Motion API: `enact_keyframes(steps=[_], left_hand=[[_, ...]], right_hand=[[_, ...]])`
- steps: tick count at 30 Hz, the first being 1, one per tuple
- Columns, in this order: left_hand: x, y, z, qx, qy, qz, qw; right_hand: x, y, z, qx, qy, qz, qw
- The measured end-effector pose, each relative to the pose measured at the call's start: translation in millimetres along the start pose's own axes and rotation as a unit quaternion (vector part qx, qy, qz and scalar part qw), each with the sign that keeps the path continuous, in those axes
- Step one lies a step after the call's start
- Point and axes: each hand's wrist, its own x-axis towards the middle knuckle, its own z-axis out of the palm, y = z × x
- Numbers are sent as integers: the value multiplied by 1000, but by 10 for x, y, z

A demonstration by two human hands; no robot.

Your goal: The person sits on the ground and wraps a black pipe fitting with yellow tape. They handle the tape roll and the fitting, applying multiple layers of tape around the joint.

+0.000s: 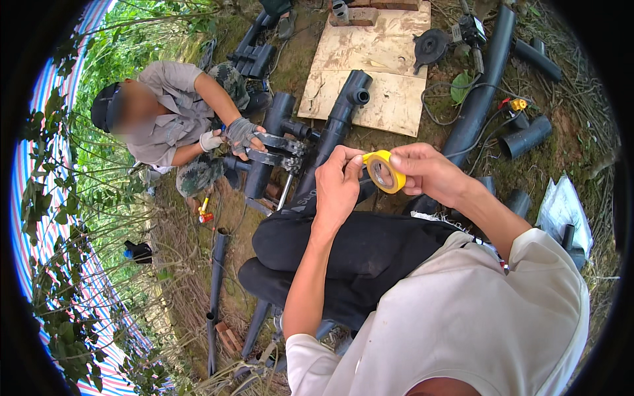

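A roll of yellow tape point(396, 179) is held up between my two hands, above my knees. My right hand point(427, 171) grips the roll by its outer side, thumb on the near edge. With thumb and forefinger pinched together, my left hand point(341, 180) has hold of the tape at the roll's other side, probably its end. Below my hands lies a black plastic pipe point(327, 141) with a short side branch. A metal pipe clamp point(277, 151) stands to the left of it, around another black pipe fitting point(260, 173).
A co-worker point(173, 114) squats at the left, gloved hands at the clamp. Plywood boards point(366, 54) lie ahead. A long black pipe point(483, 94), cables and pipe offcuts point(527, 136) lie to the right. A yellow-handled tool point(205, 210) and another pipe point(218, 257) are at lower left.
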Motion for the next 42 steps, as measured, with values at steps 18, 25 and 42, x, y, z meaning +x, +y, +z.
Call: enact_keyframes(steps=[18,25,42], left_hand=[[-157,-30,54,99,101,139,980],[-42,-157,38,102,120,229,961],[-119,-164,36,54,-104,-38,992]], right_hand=[[296,364,-285,-62,-91,-36,993],[232,392,-467,205,-260,-17,943],[77,424,-45,351,59,-45,933]])
